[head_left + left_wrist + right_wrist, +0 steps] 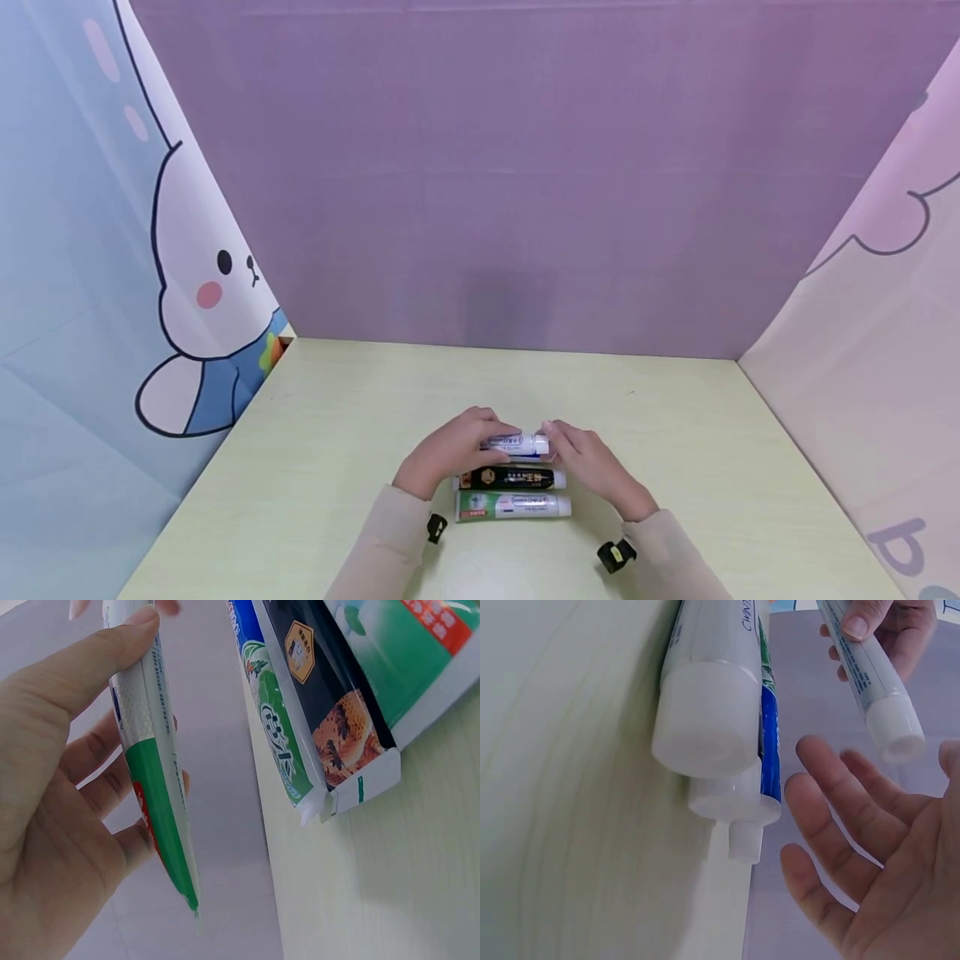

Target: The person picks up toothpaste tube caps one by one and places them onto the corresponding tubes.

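My left hand grips a white and green toothpaste tube, thumb on one side and fingers behind it. The tube's white cap points to the right. Close to that cap is my right hand, its fingers spread and loosely bent with nothing in them. Below the held tube lie three more toothpaste tubes, side by side on the table: a blue and green one, partly hidden in the head view, a black one, and a green and white one at the front.
The pale wooden table spreads out around the tubes. Behind it stands a purple cloth backdrop. Printed cloths hang at both sides, with a cartoon rabbit on the left one. A small black device sits at each wrist.
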A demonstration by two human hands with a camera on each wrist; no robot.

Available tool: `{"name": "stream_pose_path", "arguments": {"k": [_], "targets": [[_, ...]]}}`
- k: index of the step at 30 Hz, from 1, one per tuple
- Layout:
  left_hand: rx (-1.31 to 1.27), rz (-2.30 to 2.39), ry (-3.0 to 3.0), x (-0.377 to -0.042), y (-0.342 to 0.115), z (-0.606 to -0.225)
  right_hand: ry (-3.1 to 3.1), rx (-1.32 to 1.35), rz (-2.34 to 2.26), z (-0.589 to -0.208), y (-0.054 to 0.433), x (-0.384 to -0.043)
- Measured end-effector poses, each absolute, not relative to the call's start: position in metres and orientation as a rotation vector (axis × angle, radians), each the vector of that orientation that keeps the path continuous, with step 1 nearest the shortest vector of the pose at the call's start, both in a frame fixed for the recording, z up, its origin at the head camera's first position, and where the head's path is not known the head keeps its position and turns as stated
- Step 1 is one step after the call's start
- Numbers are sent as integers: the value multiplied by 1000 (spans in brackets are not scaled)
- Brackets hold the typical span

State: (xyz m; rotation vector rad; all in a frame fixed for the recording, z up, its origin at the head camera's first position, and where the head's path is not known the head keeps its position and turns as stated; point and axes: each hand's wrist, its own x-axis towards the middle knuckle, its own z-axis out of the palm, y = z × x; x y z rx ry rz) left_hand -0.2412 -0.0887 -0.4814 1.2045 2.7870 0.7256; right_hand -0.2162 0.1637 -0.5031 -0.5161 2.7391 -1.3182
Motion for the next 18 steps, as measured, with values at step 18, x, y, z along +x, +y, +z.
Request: {"name": "stream_pose_path", "arguments": {"k": [18], "targets": [[1194,726,2791,-242,-89,-480,2710,-829,-1476,-506,173,-212]]}}
